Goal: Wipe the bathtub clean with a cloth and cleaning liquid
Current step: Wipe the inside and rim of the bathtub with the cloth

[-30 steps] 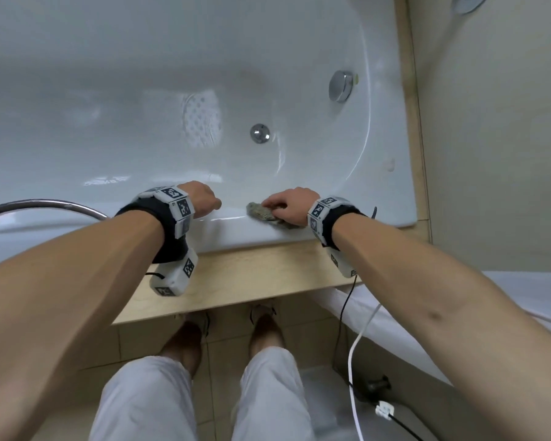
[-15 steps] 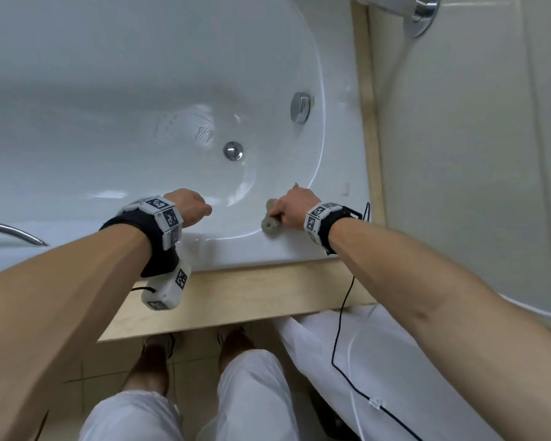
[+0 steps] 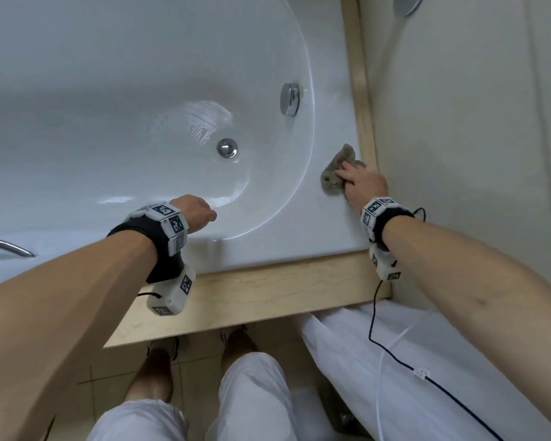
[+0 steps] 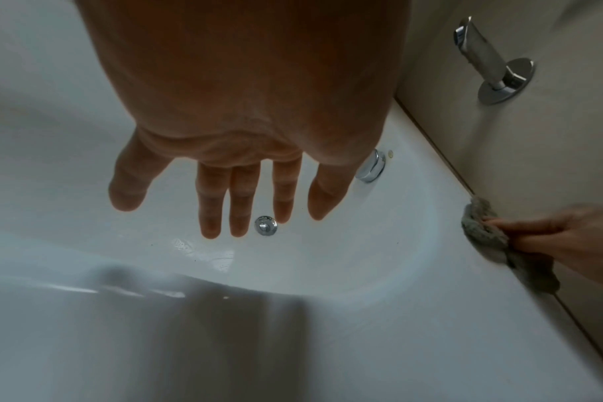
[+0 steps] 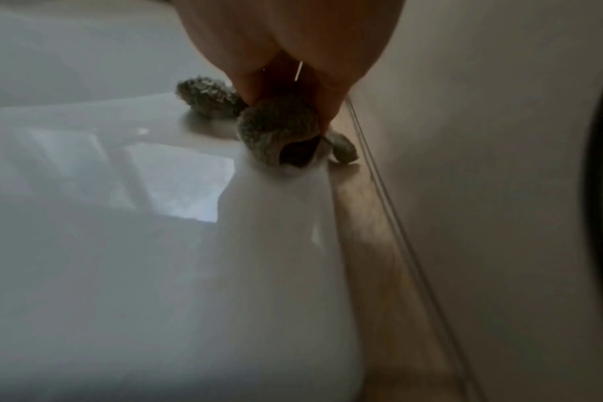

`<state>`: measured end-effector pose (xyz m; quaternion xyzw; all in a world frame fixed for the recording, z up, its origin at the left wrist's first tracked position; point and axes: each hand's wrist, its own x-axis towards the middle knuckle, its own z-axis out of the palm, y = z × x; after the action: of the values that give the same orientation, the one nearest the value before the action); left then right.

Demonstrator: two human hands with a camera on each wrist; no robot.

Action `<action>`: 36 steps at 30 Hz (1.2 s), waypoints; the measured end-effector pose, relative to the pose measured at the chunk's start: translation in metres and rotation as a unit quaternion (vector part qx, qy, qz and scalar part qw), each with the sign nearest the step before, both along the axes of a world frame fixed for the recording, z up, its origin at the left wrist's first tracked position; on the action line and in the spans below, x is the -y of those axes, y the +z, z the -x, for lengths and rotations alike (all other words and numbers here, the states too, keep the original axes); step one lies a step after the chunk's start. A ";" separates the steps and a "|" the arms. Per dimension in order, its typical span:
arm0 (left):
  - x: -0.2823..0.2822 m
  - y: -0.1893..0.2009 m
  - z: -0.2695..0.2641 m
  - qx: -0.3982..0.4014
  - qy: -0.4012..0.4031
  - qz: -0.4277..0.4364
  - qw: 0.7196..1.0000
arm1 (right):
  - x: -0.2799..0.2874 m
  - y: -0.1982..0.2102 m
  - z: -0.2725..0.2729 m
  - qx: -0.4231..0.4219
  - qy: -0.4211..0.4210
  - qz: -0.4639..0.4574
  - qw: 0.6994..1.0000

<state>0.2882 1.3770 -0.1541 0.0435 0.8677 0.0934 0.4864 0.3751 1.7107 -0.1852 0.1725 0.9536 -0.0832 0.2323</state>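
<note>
The white bathtub [image 3: 331,224] fills the head view. A grey fluffy cloth [image 3: 333,176] lies bunched on the tub's right end rim, close to the wooden strip by the wall. My right hand [image 3: 360,183] grips the cloth and presses it onto the rim. In the right wrist view the cloth [image 5: 276,125] sits squeezed between thumb and fingers. My left hand [image 3: 198,211] hangs over the near rim, and the left wrist view shows its fingers [image 4: 210,206] straight and empty above the basin. No bottle of cleaning liquid is in view.
A chrome drain [image 3: 226,148] and overflow cover [image 3: 289,99] sit in the basin. A chrome spout [image 4: 482,57] sticks out of the beige wall. A wooden ledge [image 3: 268,294] runs along the front, a metal rail [image 3: 7,246] at far left, white sheeting [image 3: 395,361] and a cable [image 3: 372,313] lower right.
My right hand has slid the cloth from the near rim round the corner to the right end rim by the wall. The left hand has stayed at the near rim.
</note>
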 end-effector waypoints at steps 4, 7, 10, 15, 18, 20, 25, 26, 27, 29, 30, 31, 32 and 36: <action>0.003 0.005 0.002 -0.001 -0.015 -0.009 1.000 | 0.040 -0.008 -0.046 -0.036 -0.102 0.002 0.994; 0.014 0.005 0.004 0.005 -0.037 -0.018 0.999 | 0.086 -0.010 -0.060 -0.017 -0.147 -0.021 0.989; 0.035 0.002 0.004 0.005 -0.040 -0.032 0.999 | 0.139 -0.012 -0.066 -0.008 -0.180 -0.032 0.983; 0.083 0.002 -0.003 -0.006 -0.064 -0.036 0.997 | 0.233 -0.010 -0.066 0.005 -0.152 -0.016 0.988; 0.115 0.003 -0.006 0.002 -0.086 -0.032 0.996 | 0.274 -0.006 -0.066 0.043 -0.086 0.002 0.995; 0.132 0.002 -0.004 0.004 -0.100 -0.032 0.995 | 0.280 -0.006 -0.064 0.054 -0.073 0.015 0.996; 0.153 -0.006 0.000 -0.005 -0.101 -0.030 0.994 | 0.250 -0.007 -0.054 0.056 -0.036 -0.055 0.996; 0.154 -0.009 0.000 -0.010 -0.094 -0.031 0.995 | 0.241 -0.006 -0.051 0.046 -0.030 -0.070 0.996; 0.156 -0.011 0.001 -0.015 -0.087 -0.029 0.996 | 0.232 -0.005 -0.049 0.036 -0.015 -0.078 0.996; 0.160 -0.017 -0.003 -0.024 -0.073 -0.022 0.997 | 0.215 -0.007 -0.046 0.031 0.055 -0.071 0.996; 0.161 -0.019 -0.005 -0.024 -0.068 -0.018 0.997 | 0.209 -0.009 -0.045 0.036 0.097 -0.054 0.993; 0.161 -0.020 -0.008 -0.022 -0.065 -0.016 0.998 | 0.204 -0.011 -0.047 0.042 0.130 -0.033 0.990; 0.161 -0.020 -0.010 -0.023 -0.062 -0.014 0.998 | 0.200 -0.014 -0.049 0.046 0.151 -0.016 0.987; 0.161 -0.017 -0.012 -0.026 -0.035 -0.013 0.999 | 0.204 -0.025 -0.060 0.020 0.114 0.027 0.993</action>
<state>0.3003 1.2163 -0.1711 0.0826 0.8766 0.0861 0.4662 0.4356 1.5067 -0.2104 0.0579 0.9595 -0.0784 0.2642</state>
